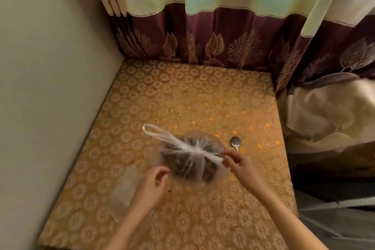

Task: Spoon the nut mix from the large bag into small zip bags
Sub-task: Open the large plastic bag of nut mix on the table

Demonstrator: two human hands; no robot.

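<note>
Large bag [188, 160]: thin clear plastic, round bulge, dark nut mix inside, sitting mid-table toward the near side. Top is gathered and knotted, white creases fanning out from the knot. One twisted handle loop [154, 131] sticks out far-left, lying loose.

Right hand [236, 161]: thumb and fingertips pinch the other twisted handle at the bag's right side, other fingers curled in.

Left hand [155, 180]: hovering near-left of the bag, fingers loosely curled, holding nothing, not touching the plastic.

Spoon [235, 142]: shiny metal, oval bowl pointing far, just right of the bag, handle partly hidden behind the right hand.

Small zip bags [126, 186]: flat clear film, blurred, on the table left of the left hand; count unclear.

Table [182, 91]: square top, orange-gold cloth with repeating floral print.
</note>
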